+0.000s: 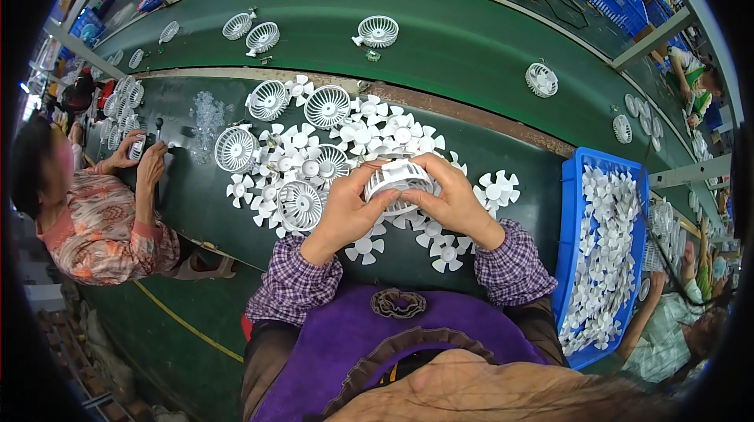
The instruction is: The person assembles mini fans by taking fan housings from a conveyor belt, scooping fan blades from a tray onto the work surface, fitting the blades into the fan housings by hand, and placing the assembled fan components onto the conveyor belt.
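Observation:
Between my two hands, above the green table, is a white round slatted fan housing (399,177), tilted so its rim faces me. My left hand (352,206) wraps its left side, thumb along the near edge. On the other side my right hand (454,198) grips it, with that thumb pressing near the middle. What lies inside the housing is hidden by the thumbs. Beneath and around both hands spread loose white fan blades (400,133) in a heap. Several more housings lie to the left, among them one fan housing (300,204) close to my left wrist.
A blue crate (567,265) full of white fan blades stands at my right. Beyond the table runs a green conveyor belt (463,53) carrying scattered housings. At left a co-worker (110,218) handles a housing beside a pile of small clear pieces (207,120). Another person (667,328) sits at right.

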A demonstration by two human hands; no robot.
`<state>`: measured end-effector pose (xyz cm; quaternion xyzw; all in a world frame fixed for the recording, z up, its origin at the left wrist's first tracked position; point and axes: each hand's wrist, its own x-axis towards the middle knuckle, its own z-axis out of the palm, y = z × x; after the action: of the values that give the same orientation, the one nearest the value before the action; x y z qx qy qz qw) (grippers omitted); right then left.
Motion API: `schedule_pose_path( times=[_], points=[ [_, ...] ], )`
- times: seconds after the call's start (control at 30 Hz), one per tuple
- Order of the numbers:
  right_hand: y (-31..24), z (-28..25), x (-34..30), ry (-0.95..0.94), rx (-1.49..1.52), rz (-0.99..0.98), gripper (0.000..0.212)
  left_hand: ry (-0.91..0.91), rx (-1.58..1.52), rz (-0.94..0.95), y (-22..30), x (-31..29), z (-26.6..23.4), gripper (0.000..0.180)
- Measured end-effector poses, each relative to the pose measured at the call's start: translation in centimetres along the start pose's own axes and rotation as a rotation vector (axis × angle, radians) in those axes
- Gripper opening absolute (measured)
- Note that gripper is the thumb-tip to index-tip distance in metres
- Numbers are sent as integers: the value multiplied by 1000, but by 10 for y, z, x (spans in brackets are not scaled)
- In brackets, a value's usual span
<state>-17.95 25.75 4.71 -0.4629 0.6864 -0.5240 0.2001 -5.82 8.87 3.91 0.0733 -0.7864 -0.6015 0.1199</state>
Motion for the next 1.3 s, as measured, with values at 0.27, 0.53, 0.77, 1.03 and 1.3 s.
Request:
schedule_pose_path(
  times=[0.27, 0.53, 0.77, 1.03, 1.3],
  points=[
    [70, -36, 12, 246, 87, 283, 25, -159, -12, -149, 8, 27, -11, 56],
    [132, -142, -56, 619, -49, 621, 24, -201, 58, -340, 7, 126, -51, 54],
    [138, -117, -107, 619, -100, 336, 16, -42, 101, -400, -42, 264, -1, 67],
    [51, -99, -110, 214, -746, 340, 39, -94, 716, -443, -81, 317, 15, 33],
    [64, -76, -108, 130, -967, 173, 34, 3, 431, -509, -68, 277, -29, 16]
  ],
)
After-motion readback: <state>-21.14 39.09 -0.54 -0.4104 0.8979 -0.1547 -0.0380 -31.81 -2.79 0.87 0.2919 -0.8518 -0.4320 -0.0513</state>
